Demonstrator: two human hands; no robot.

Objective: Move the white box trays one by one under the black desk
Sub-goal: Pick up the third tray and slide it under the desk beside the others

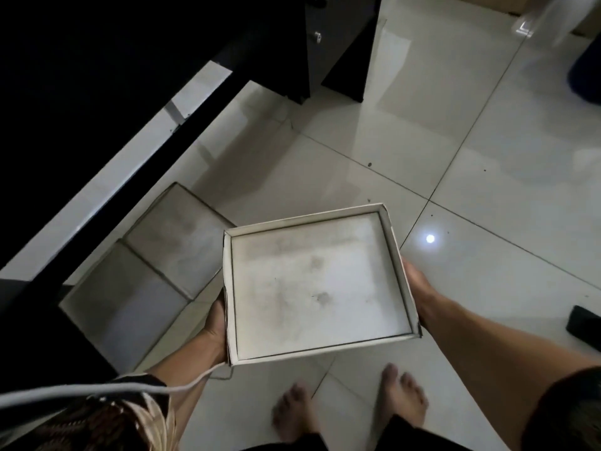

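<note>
I hold a shallow white box tray [318,288], empty and a little smudged inside, level above the floor. My left hand [215,323] grips its left wall and my right hand [414,288] grips its right wall. Two more white box trays lie side by side on the tiles at the left: one [177,239] farther away, one [120,307] nearer and partly under the black desk [81,92]. The desk's dark top fills the upper left and hides what lies beneath it.
A black drawer unit [338,43] stands at the top centre. A dark object [585,323] lies on the white tiled floor [455,141] at the right edge. My bare feet [351,405] are below the tray. A white cable [97,390] crosses my left forearm.
</note>
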